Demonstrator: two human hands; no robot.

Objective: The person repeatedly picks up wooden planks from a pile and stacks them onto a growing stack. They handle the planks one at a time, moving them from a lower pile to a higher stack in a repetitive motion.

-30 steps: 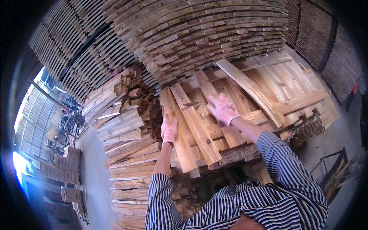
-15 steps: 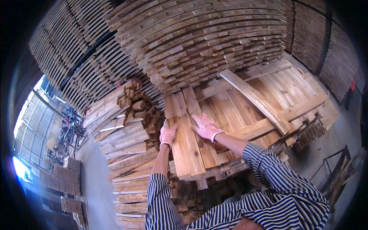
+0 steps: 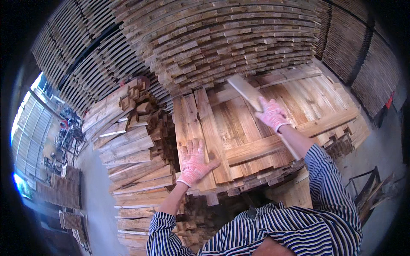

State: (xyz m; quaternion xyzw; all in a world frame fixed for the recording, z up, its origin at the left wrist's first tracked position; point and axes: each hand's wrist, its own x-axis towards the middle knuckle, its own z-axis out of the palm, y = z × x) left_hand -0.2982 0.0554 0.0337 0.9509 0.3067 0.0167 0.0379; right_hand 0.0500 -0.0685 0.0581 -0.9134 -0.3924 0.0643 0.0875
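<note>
The person in the striped shirt [image 3: 273, 232] leans over a low stack of pale planks [image 3: 239, 121], both hands in pinkish knit gloves. The left hand [image 3: 197, 165] lies palm down at the stack's left end, its fingers spread wide and gripping nothing, pressed over two lengthwise planks [image 3: 183, 113] set side by side there; the thumb points right, over the neighbouring plank. Over to the right, the right hand [image 3: 271, 115] has its fingers closed around the middle of a slanted board [image 3: 243, 90], thumb along the left edge, the far fingertips hidden from me. That board runs diagonally above the top layer, its far end toward the tall wall of stacked timber [image 3: 230, 38] and its near end passing beneath the right forearm. Below it a crosswise board [image 3: 256, 148] lies along the near side of the layer, and another crosswise board [image 3: 292, 77] lies along the far side. Just left of the stack, a heap of loose boards [image 3: 128, 147] rises from the grey floor [image 3: 96, 200], ends jutting unevenly.
</note>
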